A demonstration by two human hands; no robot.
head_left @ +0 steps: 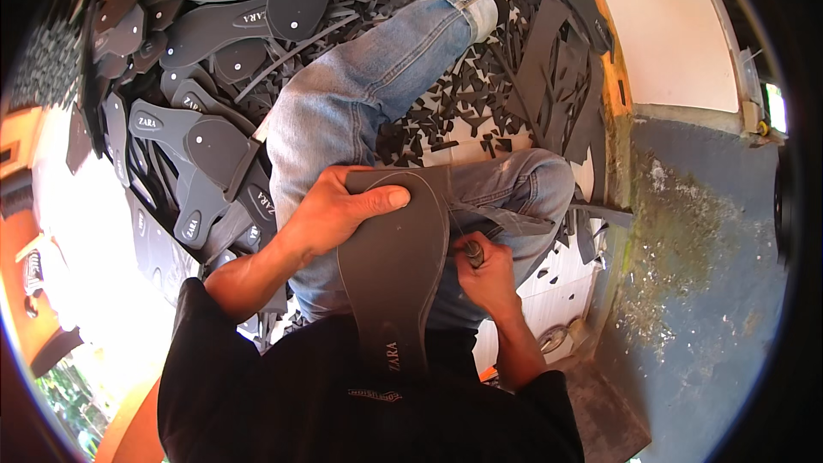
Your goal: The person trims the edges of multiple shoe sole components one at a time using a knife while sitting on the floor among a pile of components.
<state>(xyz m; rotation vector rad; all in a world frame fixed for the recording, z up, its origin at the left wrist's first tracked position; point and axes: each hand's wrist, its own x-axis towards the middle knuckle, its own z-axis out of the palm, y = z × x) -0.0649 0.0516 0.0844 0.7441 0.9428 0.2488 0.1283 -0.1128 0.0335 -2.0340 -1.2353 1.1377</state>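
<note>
A dark grey foam sandal sole [390,266] lies upright along my lap, with a pale curved outline drawn near its rounded end. My left hand [330,213] grips its upper left corner, thumb pressed on the top face and fingers underneath. On the right side, my right hand [490,281] is closed around a knife [474,252] with a rounded handle. Its thin blade reaches up beside the sole's right edge; whether it touches the foam I cannot tell. A narrow grey strip of foam [514,221] extends from that edge across my right knee.
Several cut grey soles [214,141] lie heaped on the left and far left. Small dark foam scraps [420,130] cover the white tiled floor around my legs. Long offcuts [542,56] lie far right, beside an orange edge [614,77] and a stained blue-grey surface [711,231].
</note>
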